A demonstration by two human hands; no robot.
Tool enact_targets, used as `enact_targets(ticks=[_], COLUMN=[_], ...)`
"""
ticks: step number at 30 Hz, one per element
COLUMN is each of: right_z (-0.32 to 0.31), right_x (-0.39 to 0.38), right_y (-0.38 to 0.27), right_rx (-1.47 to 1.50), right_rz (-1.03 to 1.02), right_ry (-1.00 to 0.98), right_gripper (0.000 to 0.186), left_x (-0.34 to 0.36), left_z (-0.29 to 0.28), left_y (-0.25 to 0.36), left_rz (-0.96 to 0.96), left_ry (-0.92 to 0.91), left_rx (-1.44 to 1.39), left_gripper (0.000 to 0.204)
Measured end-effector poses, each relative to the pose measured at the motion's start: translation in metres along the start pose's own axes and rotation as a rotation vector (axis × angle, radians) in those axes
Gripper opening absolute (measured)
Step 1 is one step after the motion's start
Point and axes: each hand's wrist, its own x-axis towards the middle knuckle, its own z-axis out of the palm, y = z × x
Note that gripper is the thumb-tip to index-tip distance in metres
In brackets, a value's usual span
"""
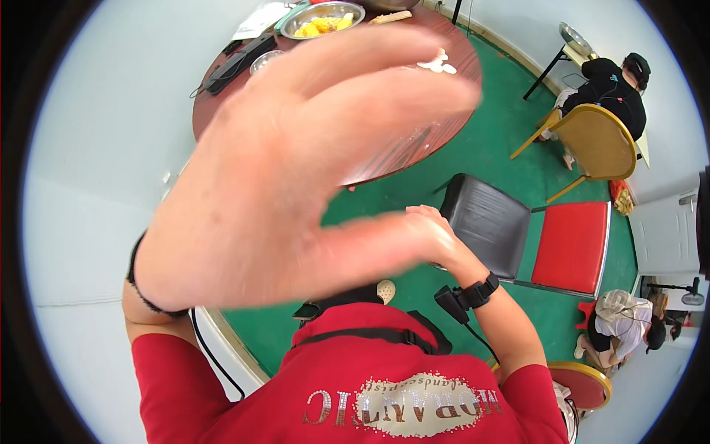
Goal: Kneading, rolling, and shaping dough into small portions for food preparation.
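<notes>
My left hand (296,155) is raised close to the camera and covers much of the view. Its fingers are stretched out with the thumb apart, and nothing is in it. A thin black band (140,285) circles that wrist. Lower and farther off is my right hand (444,235), partly behind the left thumb, in front of a black chair (488,226); most of its fingers are hidden. A black strap with a small device (473,294) and cable sits on the right wrist. Beyond the left hand, white pieces (438,63) lie on a round dark-red table (414,140).
On the table stand a metal bowl (325,34) of yellow pieces, a long black object (240,63) and a light wooden-looking piece (390,17). A red chair (573,248) adjoins the black one. One person (610,89) sits at back right; another (617,325) crouches at right.
</notes>
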Motion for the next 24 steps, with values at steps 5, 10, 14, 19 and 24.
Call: enact_targets(ticks=[5, 10, 14, 19, 24], right_z=[-0.026, -0.083, -0.119, -0.112, -0.156], right_x=[0.023, 0.073, 0.105, 0.154, 0.21], right_y=[0.025, 0.066, 0.077, 0.095, 0.082], right_rx=[-0.033, -0.071, -0.107, -0.112, -0.211], right_rz=[0.011, 0.052, 0.082, -0.02, 0.033], right_ry=[0.012, 0.154, 0.184, 0.391, 0.175], right_gripper=[0.027, 0.024, 0.024, 0.022, 0.024], left_x=[0.047, 0.123, 0.181, 0.226, 0.213], left_z=[0.002, 0.002, -0.011, -0.027, -0.025], left_y=[-0.032, -0.086, -0.13, -0.191, -0.229], left_rz=[0.046, 0.21, 0.319, 0.427, 0.385], left_ry=[0.012, 0.131, 0.219, 0.294, 0.232], left_rx=[-0.115, -0.136, -0.147, -0.137, -0.277], left_gripper=[0.081, 0.08, 0.079, 0.079, 0.078])
